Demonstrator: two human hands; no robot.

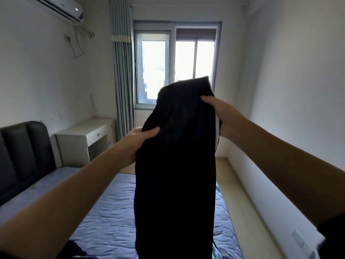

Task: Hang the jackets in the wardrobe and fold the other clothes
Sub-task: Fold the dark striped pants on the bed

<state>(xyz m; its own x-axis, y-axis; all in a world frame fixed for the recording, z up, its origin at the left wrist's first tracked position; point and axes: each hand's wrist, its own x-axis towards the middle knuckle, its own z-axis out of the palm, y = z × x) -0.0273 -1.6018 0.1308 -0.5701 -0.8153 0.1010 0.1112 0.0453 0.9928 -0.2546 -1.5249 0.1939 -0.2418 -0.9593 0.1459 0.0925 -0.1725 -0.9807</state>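
Currently on view, counted: one black garment (175,165), soft matte cloth, long and roughly rectangular, with a thin white stripe down its right edge. It hangs upright in the air above the bed (112,212), in front of the window (175,64).

- Two hands. My left hand (138,143) grips the garment's left edge, thumb across the front, fingers hidden behind the cloth. My right hand (218,116) grips the right edge higher up, thumb likewise on the front.
- One bed, its top quilted blue in a hexagon stitch.
- One padded dark headboard (24,150), at left.
- One pale table (87,133) with a single drawer, beside the headboard.
- One window, grey-framed, two panes.
- One pleated grey-blue curtain (122,71) with a cream band.
- One white air conditioner (59,10), high on the left wall.
- One dark cloth heap (74,249) at the bed's near edge; what it is I cannot tell.
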